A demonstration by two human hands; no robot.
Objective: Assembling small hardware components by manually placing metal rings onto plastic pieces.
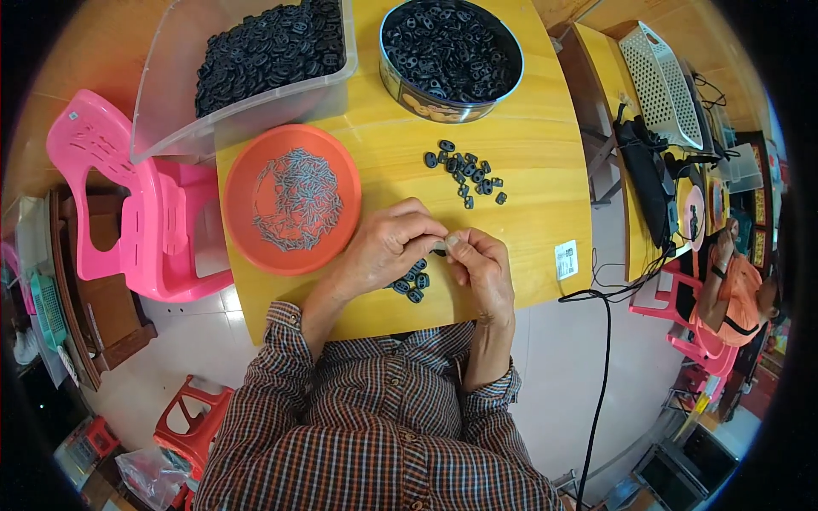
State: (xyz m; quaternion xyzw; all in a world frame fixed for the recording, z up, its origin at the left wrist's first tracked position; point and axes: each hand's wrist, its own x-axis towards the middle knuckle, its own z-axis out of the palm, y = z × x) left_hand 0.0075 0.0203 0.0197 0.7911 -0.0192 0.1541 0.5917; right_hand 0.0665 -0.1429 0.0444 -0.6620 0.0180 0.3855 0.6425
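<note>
The table (528,145) fills the middle of the frame; on it, a tub (170,94) sits upper left; a tin (426,100) upper middle; a plate (247,247) left of both hands.

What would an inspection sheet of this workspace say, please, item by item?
Surface: wooden table, light yellow, bare between items.
Job's things: small black pieces loose in the middle; a few more under the hands; orange dish of thin grey metal parts; clear bin and round tin, both full of black pieces.
Clutter: white sticker at the table edge.
Grippers: left hand and right hand meet fingertip to fingertip, pinching something small; what it is cannot be told.
Cables: black cable hanging beside the table.
Surroundings: pink chair, another person at a neighbouring table.
</note>
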